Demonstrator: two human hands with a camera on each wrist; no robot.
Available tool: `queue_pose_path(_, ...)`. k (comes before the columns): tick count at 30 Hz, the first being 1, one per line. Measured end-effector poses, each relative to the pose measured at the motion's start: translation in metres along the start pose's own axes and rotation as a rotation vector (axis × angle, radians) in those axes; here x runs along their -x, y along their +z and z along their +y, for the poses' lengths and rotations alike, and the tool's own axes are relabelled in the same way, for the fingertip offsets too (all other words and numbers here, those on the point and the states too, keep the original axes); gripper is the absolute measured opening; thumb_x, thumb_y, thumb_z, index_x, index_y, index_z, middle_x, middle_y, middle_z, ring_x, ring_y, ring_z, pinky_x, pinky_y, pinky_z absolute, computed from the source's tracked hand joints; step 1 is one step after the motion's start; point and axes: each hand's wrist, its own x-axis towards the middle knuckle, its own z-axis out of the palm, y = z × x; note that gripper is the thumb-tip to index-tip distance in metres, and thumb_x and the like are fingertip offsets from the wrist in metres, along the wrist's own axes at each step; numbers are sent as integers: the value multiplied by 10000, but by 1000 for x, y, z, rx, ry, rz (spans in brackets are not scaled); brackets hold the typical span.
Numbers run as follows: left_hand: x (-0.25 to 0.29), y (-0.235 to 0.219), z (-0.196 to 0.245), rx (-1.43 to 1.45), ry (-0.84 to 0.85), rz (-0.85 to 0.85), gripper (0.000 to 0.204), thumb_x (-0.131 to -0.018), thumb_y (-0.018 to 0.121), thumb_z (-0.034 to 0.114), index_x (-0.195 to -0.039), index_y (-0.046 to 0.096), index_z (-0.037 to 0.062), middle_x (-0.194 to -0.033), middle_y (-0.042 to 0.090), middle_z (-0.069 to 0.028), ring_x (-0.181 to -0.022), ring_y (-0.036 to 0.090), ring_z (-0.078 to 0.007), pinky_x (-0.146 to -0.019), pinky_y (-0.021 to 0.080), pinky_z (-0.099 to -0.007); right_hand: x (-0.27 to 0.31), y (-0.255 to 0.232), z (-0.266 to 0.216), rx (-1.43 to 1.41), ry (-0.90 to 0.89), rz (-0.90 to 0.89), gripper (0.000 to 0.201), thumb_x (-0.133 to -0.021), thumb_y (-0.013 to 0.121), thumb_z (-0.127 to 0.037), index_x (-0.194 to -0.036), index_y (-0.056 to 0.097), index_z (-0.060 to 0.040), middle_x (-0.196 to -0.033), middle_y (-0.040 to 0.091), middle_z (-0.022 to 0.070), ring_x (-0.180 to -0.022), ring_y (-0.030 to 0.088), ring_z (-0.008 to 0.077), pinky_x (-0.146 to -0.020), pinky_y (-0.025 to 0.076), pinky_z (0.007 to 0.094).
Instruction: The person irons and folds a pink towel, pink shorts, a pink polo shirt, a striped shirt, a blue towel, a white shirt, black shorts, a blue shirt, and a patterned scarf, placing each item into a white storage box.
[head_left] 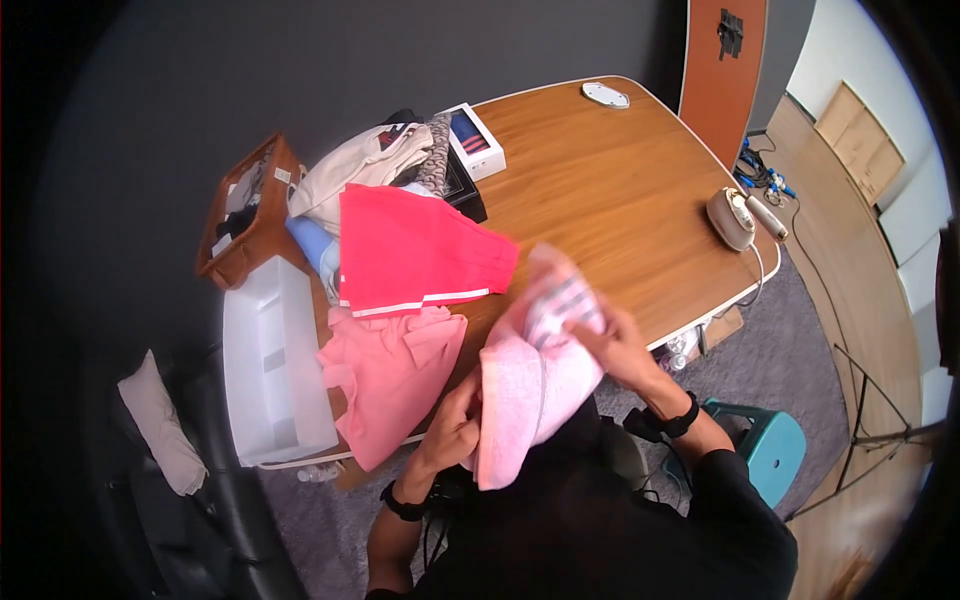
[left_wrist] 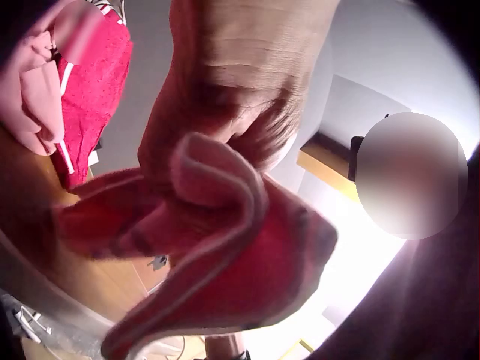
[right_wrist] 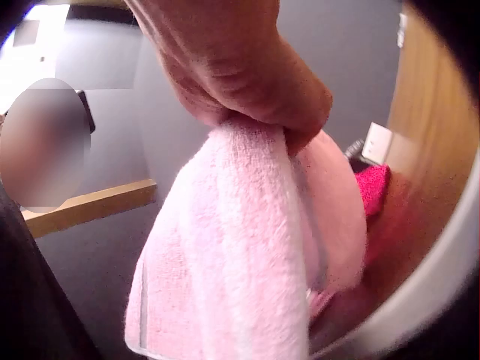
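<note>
Both hands gripping. Left hand (head_left: 452,432): fingers curled round the edge of a pink towel (head_left: 530,395); right hand (head_left: 622,350): thumb and fingers pinching the towel's other side. Towel bunched and hanging in folds, held up at the near edge of the table (head_left: 610,180); part of it blurred, plaid-like patch showing.

Left of the towel, on the table: salmon garment (head_left: 392,385), crumpled; beyond it, overlapping its top, a bright pink-red garment (head_left: 415,250) with white trim. Farther back on the table, a cream garment (head_left: 350,175) in a heap, a white box (head_left: 474,145) beside it. Table's left end: translucent bin (head_left: 270,360), brown basket (head_left: 255,215) behind. Table's right end: handheld iron (head_left: 732,218), corded. Off the table's near right corner, on the floor: teal stool (head_left: 775,455).
</note>
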Motion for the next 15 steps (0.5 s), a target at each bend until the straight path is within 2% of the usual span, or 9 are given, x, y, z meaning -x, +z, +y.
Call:
queue_pose_path(3, -19, 12, 25, 44, 74, 30, 600, -1054, 510, 46, -1614, 301, -2, -1251, 659, -105, -1066, 601, -127, -935, 497, -287, 9, -18, -35, -274, -392, 224, 444, -996, 660, -80, -1408, 536, 28, -1260, 679, 101, -1116, 645, 156, -989, 510, 315)
queue_pose_path(5, -26, 12, 25, 63, -55, 32, 576, -1075, 523, 86, -1608, 319, 5, -1252, 673, -119, -1011, 628, -88, -885, 524, -246, 11, -31, -48, -361, -520, 323, 417, -1007, 640, -86, -1387, 528, 46, -1260, 678, 127, -1113, 655, 165, -993, 510, 319)
queue_pose_path(6, -29, 14, 24, 130, -141, 56, 566, -1082, 533, 111, -1601, 332, 6, -1239, 678, -124, -974, 642, -81, -834, 547, -233, 6, -41, -45, -359, -446, 353, 414, -1007, 636, -80, -1387, 526, 45, -1259, 679, 127, -1108, 656, 164, -990, 513, 319)
queue_pose_path(7, -31, 15, 20, 167, -191, 50, 547, -1087, 538, 137, -1582, 354, -1, -1219, 682, -136, -900, 667, -103, -710, 598, -243, -2, -54, -34, -358, -371, 385, 412, -1007, 632, -73, -1387, 524, 44, -1257, 680, 127, -1103, 657, 163, -987, 515, 319)
queue_pose_path(9, -33, 17, 11, 183, -196, -12, 543, -1082, 539, 126, -1576, 356, -6, -1218, 678, -145, -903, 686, -135, -684, 627, -282, -18, -68, -14, -347, -205, 451, 430, -1006, 625, -60, -1407, 507, 43, -1242, 684, 126, -1076, 662, 159, -953, 526, 305)
queue_pose_path(10, -33, 18, 8, 190, -202, -41, 542, -1080, 539, 121, -1573, 358, -9, -1217, 676, -150, -904, 695, -151, -671, 642, -302, -26, -90, 13, -241, -106, 417, 503, -1005, 637, -79, -1460, 464, 49, -1323, 640, 159, -1089, 662, 186, -947, 530, 313)
queue_pose_path(12, -30, 18, 3, 154, -195, -67, 538, -1069, 554, 108, -1560, 371, -16, -1242, 661, -167, -929, 714, -179, -708, 654, -321, -13, -88, 25, 83, -69, 531, 567, -1002, 647, -88, -1506, 423, 40, -1444, 538, 215, -1119, 664, 238, -956, 542, 352)
queue_pose_path(13, -28, 17, 0, 125, -196, -76, 534, -1067, 556, 105, -1556, 376, -17, -1247, 659, -168, -931, 716, -183, -708, 653, -319, -5, -87, 24, 88, -59, 502, 588, -992, 672, -101, -1512, 428, 25, -1490, 467, 234, -1197, 635, 305, -963, 553, 403)
queue_pose_path(15, -25, 15, -8, 93, -212, -83, 544, -1058, 580, 118, -1544, 385, -28, -1265, 655, -163, -936, 716, -170, -692, 644, -301, 4, -93, 34, 284, -71, 429, 582, -989, 683, -115, -1504, 446, 15, -1475, 473, 228, -1243, 607, 324, -971, 555, 431)
